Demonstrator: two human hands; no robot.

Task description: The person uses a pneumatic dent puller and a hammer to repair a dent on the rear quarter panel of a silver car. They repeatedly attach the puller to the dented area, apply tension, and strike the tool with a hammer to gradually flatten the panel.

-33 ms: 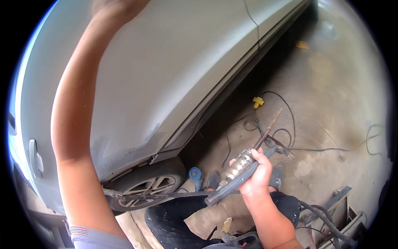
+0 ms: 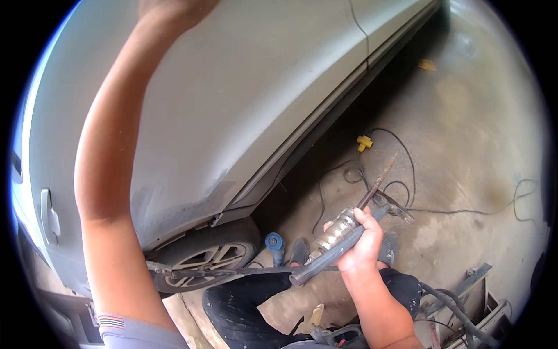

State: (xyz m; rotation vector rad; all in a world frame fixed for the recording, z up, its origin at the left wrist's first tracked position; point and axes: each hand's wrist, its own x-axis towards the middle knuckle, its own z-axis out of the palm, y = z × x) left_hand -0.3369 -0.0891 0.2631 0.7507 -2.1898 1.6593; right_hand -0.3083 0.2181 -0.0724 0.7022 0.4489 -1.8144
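Observation:
My left arm stretches up along the silver-grey car panel (image 2: 244, 75). My left hand (image 2: 180, 7) is at the top edge, by the panel, its fingers out of the picture. In front of my knees my right hand (image 2: 361, 244) is closed around two tools together. One is a hammer (image 2: 328, 256) with a thick dark handle and a narrow crosswise head. Beside it lies a pointed rusty rod tool (image 2: 337, 230) with a ribbed silver cylinder; its tip points away from me.
The car's rear wheel (image 2: 253, 235) is by my left knee. A blue disc-shaped tool (image 2: 274, 241) stands near my shoe. A long dark bar (image 2: 232, 271) crosses before the wheel. Black cable (image 2: 447, 212) and a yellow connector (image 2: 364, 143) lie on the floor. A metal frame (image 2: 479, 276) stands at right.
The view has shifted slightly, so the car and floor sit a little further right. My left hand has barely moved; my right hand keeps its hold on both tools.

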